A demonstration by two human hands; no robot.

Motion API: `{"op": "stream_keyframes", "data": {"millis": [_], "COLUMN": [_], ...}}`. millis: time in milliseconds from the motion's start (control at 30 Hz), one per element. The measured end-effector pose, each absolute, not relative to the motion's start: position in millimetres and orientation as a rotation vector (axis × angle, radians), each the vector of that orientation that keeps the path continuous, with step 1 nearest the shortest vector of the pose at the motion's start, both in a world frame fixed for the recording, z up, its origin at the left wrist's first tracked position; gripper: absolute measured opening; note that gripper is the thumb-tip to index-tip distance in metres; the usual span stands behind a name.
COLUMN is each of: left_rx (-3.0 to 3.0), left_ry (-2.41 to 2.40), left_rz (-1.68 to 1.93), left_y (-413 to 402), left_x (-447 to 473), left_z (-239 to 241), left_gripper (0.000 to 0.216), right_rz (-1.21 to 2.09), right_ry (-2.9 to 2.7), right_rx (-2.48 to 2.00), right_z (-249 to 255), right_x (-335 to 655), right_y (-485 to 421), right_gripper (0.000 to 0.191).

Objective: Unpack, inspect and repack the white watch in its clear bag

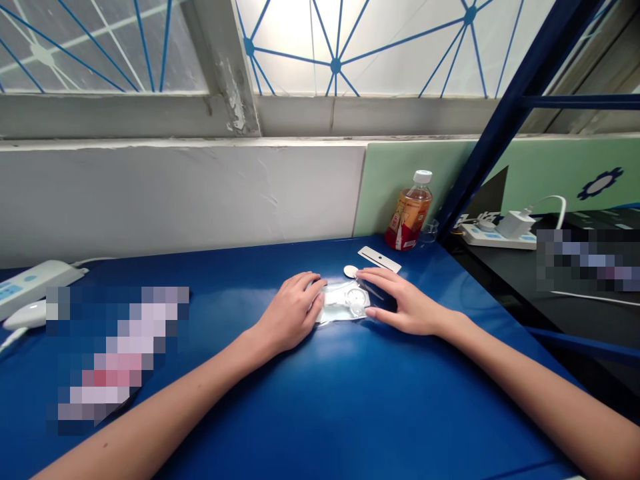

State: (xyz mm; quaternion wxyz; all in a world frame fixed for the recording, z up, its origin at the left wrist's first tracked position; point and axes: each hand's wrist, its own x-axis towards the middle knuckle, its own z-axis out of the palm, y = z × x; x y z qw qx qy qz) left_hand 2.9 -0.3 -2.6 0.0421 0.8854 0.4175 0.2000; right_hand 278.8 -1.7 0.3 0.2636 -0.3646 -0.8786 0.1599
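Note:
A flat, clear plastic packet [334, 308] lies on the blue table, with a round, ring-like white piece [357, 300] showing at its right end. My left hand [295, 308] rests at the packet's left edge, its fingers slightly bent and apart, fingertips touching the plastic. At the other end is my right hand [411, 305], open, with thumb and fingers spread around the packet's right side. Its thumb tip meets the packet's edge, and its fingertips reach close to a small white disc [351, 271]. Behind that hand lies a narrow white card [379, 259] with a dark line along it.
A bottle of reddish drink [409, 212] stands at the table's back right corner by a blue metal post [493, 133]. Power strips lie at left [35, 287] and right [500, 235]. A blurred-out object [120, 353] is left of my forearm. The wall [190, 197] bounds the back.

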Motion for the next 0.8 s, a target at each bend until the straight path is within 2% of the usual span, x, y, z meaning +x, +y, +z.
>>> {"op": "stream_keyframes", "data": {"millis": [67,200,367,500,667,800], "left_rx": [2.71,2.741,2.766,2.739,2.728,2.723], "left_ry": [1.275,1.235,1.121,1.107,1.122,1.137], "left_rz": [0.589,0.502,0.35,0.42,0.455,0.461], "left_y": [-1,0,4,6,5,5], "left_x": [3,2,-6,-9,-6,-5], "left_z": [-1,5,12,10,7,7], "left_gripper": [0.04,0.047,0.07,0.069,0.074,0.071], "right_rz": [0.46,0.462,0.453,0.487,0.479,0.463], "right_ry": [-2.439,-2.448,-2.434,-2.43,-2.443,-2.453], "right_rx": [-1.015,-1.057,-1.07,-1.036,-1.064,-1.085], "right_z": [0,-1,0,2,1,-2], "right_x": [279,280,281,284,285,286], "right_y": [-1,-1,0,0,1,2], "right_gripper": [0.067,0.067,0.067,0.058,0.07,0.069]}}
